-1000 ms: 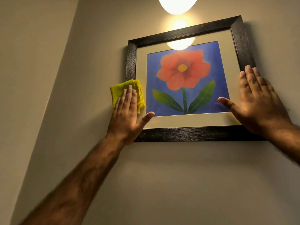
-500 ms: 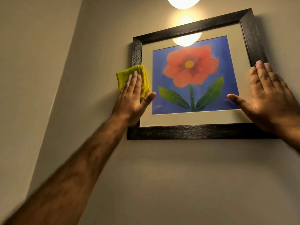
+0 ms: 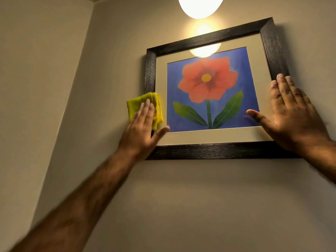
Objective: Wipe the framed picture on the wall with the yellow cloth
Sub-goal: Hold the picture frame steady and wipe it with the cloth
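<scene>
The framed picture (image 3: 214,151) hangs on the wall: a dark wooden frame, a cream mat and a red flower on blue. My left hand (image 3: 142,131) lies flat on the folded yellow cloth (image 3: 135,105), pressing it against the lower part of the frame's left side. The cloth sticks out to the left over the wall. My right hand (image 3: 294,115) rests flat and spread on the frame's lower right corner, its thumb reaching onto the blue print. It holds nothing.
A lit round lamp (image 3: 200,6) hangs just above the picture, and its glare shows in the glass. The side wall (image 3: 36,88) meets this wall in a corner to the left. Bare beige wall (image 3: 200,206) lies below the frame.
My left hand rose with the cloth along the frame's left side, then slid back down and a little outward. The right hand stays on the right corner. The view has shifted.
</scene>
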